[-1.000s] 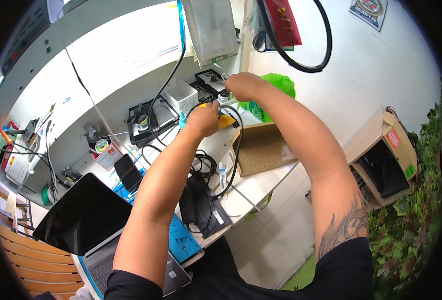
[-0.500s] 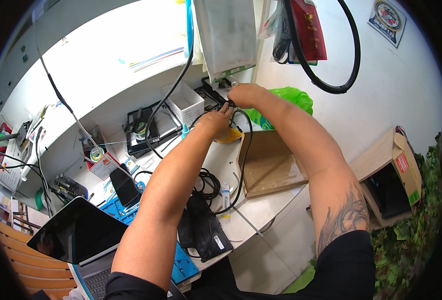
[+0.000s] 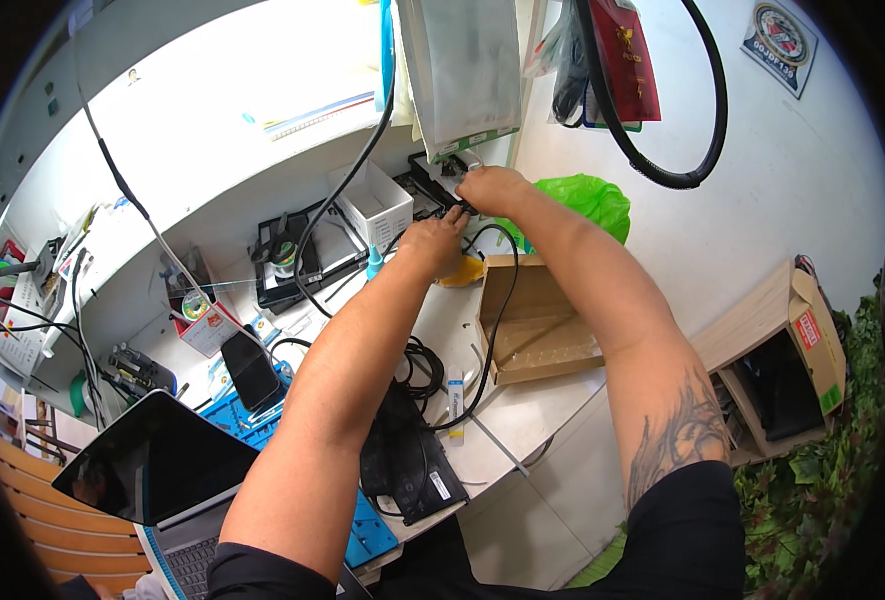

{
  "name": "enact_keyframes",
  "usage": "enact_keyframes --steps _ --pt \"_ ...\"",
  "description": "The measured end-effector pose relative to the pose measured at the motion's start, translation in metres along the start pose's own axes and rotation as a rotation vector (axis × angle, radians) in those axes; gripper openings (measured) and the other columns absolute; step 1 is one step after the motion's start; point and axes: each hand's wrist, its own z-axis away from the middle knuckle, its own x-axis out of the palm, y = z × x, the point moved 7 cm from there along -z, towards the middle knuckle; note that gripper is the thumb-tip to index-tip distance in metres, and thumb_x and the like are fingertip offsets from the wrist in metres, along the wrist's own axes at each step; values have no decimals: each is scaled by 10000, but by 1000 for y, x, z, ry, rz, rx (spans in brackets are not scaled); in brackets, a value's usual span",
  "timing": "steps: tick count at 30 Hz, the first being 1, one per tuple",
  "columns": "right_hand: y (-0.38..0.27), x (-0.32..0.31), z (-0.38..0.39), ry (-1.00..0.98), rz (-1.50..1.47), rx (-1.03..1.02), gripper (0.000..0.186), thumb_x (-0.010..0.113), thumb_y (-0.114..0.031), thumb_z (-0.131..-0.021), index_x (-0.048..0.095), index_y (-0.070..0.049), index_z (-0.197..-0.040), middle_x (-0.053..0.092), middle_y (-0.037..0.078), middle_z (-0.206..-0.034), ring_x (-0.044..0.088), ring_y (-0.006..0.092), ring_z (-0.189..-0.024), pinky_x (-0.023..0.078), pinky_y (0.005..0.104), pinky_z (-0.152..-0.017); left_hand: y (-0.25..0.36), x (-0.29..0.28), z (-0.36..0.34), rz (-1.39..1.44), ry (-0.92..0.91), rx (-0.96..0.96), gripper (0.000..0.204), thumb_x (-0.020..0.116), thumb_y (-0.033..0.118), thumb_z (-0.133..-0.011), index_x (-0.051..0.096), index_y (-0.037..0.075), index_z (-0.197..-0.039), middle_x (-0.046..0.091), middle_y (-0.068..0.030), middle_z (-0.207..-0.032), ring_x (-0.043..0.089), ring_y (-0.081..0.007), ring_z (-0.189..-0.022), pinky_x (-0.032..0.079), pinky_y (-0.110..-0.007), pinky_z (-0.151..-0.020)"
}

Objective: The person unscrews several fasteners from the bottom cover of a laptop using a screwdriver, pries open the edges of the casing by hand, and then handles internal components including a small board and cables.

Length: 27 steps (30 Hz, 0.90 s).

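Both my arms reach to the far side of the bench. My left hand [image 3: 434, 244] has its fingers closed together at the end of a black cable [image 3: 511, 265], which loops down toward the front. Beside it, my right hand [image 3: 490, 189] is bent into a closed grip at a small black piece; what lies inside its fingers is mostly hidden. Behind the hands are black electronic parts [image 3: 424, 185]. A white box [image 3: 375, 205] stands left of them, and a light blue nozzle [image 3: 374, 262] rises near my left wrist.
An open cardboard box [image 3: 537, 325] sits right of the cable, with a green plastic bag [image 3: 587, 208] behind it. Nearer are a black flat device [image 3: 412, 465], a phone [image 3: 250, 370] on a blue mat [image 3: 224, 418], and a laptop [image 3: 157, 460]. A thick black hose [image 3: 719, 100] hangs above.
The view has shifted slightly. My hands stay together at the same spot, and my right forearm has moved a little to the left near the elbow.
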Motion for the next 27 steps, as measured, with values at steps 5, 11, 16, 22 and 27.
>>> enact_keyframes --steps 5,11,16,22,27 --pt "1 -2 4 56 -12 10 203 684 -103 -965 846 -81 -1087 819 171 -1160 793 356 -1141 651 461 -964 1 1 -2 -62 7 -14 913 624 56 -911 325 166 -1767 298 -73 -1843 642 -315 -1434 544 -425 -1162" --pt "2 -5 7 130 -48 22 185 684 -98 -955 840 -84 -1053 817 167 -1126 796 357 -1109 652 474 -940 -1 3 -3 -68 12 2 890 591 51 -920 333 165 -1764 297 -56 -1844 670 -308 -1404 558 -432 -1142" --pt "8 -30 13 143 -156 46 174 718 -63 -895 843 -65 -1015 818 190 -1063 799 376 -1048 646 481 -907 -2 0 -2 -47 -15 -15 890 589 48 -915 336 157 -1762 277 -45 -1851 662 -313 -1416 562 -433 -1137" --pt "0 -33 36 48 -209 68 173 766 -31 -849 849 -64 -998 818 197 -1071 793 391 -1037 640 488 -889 -2 -14 11 -72 18 6 524 587 186 -1018 606 78 -1531 394 -146 -1779 644 -323 -1422 553 -454 -1135" --pt "-5 -11 46 -66 -287 64 182 777 -15 -839 850 -72 -996 820 181 -1074 789 385 -1030 632 484 -893 -12 -62 33 -76 361 -101 493 588 470 -1098 777 27 -1204 721 -225 -1361 734 -365 -1206 593 -497 -988"
